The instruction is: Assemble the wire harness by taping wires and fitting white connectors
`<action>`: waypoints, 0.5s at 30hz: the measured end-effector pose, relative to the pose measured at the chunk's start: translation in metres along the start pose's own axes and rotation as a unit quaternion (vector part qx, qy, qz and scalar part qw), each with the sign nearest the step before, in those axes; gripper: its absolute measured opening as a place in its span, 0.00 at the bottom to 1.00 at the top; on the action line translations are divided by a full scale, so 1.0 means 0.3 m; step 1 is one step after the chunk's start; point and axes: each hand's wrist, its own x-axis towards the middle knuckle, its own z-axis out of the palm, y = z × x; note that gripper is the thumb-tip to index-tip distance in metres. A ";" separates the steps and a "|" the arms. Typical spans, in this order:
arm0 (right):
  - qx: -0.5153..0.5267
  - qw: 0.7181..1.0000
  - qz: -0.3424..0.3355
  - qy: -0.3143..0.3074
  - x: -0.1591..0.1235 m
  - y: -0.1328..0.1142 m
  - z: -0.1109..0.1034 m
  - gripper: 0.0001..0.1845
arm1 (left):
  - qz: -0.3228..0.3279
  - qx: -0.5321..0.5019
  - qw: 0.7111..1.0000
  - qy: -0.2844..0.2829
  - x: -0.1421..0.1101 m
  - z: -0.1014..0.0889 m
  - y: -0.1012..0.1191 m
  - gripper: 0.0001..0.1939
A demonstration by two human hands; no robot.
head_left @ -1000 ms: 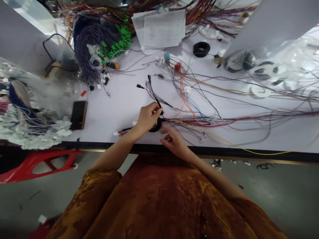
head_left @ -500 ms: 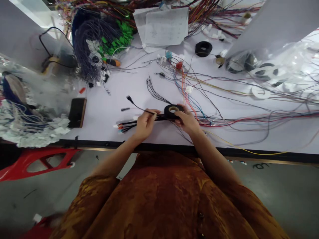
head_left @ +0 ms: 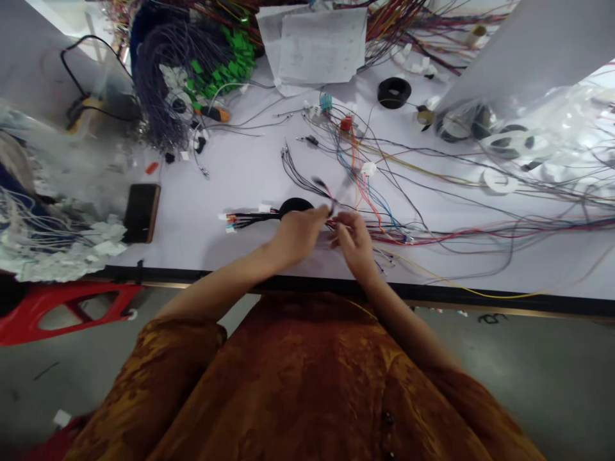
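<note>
My left hand (head_left: 298,235) is closed, its fingertips pinching a thin black cable (head_left: 330,200) whose connector end points up and back, smeared by motion. A roll of black tape (head_left: 294,205) shows just behind that hand, partly covered by it. Close by on the right, my right hand (head_left: 355,244) has its thumb and fingers bent round the wire bundle (head_left: 384,241); the exact grip is partly hidden. Left of the tape, the bundle's black-sleeved branches (head_left: 254,219) end in small white, orange and blue connectors (head_left: 231,222).
A phone (head_left: 141,212) lies at the left, near white-connector wires (head_left: 81,246). Behind are green-connector wires (head_left: 221,64), paper sheets (head_left: 321,48) and another black tape roll (head_left: 394,93). Loose wires run across the right side. The table's dark edge (head_left: 480,298) is in front.
My left hand has moved right with the black cable, swinging its connector over toward my right hand. The tape roll has shifted left, out of my right hand's fingers.
</note>
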 end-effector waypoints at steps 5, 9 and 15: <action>-0.038 0.985 0.100 -0.136 0.205 -0.045 -0.006 0.30 | 0.191 0.282 0.931 -0.130 -0.098 0.019 0.078 0.10; -0.104 0.973 0.083 -0.186 0.251 -0.059 0.002 0.27 | 0.195 0.234 0.940 -0.154 -0.139 -0.002 0.063 0.09; -0.093 0.982 0.142 -0.084 0.162 -0.075 -0.091 0.31 | -0.024 -0.114 0.993 0.031 -0.151 0.005 -0.105 0.10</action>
